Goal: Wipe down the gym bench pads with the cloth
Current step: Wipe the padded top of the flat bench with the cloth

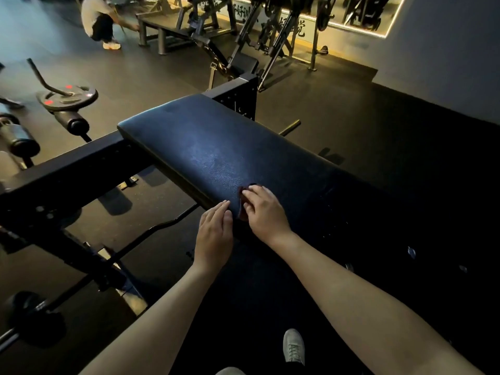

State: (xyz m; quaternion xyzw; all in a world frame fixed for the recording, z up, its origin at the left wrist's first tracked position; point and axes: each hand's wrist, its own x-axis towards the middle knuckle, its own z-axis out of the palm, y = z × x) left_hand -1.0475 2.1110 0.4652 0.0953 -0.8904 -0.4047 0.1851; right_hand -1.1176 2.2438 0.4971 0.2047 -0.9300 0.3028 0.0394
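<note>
Head camera looks down over a long black bench pad (216, 147) that runs away from the person at a slant, its grained vinyl catching a dull sheen towards the far end. Near the pad's left edge, close to the person, the right hand (263, 209) lies on top of a small dark red cloth (241, 211), fingers (254, 189) curled over it and thumb tucked in, so the cloth is bunched under the palm and pressed to the vinyl; only its rim shows. Just beside it the left hand (215, 234) lies with fingers (220, 209) straight and together, tips touching the pad's edge, holding nothing. From where I stand this looks like the wiping itself, in hand on the near stretch. I can't tell from the surface how much is already clean. The next move, I'd say, calls for pushing the cloth in firm, overlapping strokes up the pad and over its rounded edges, the free hand steadying. A weight plate (67, 94) lies on the floor to the left, and another person (98, 20) crouches far off.
</note>
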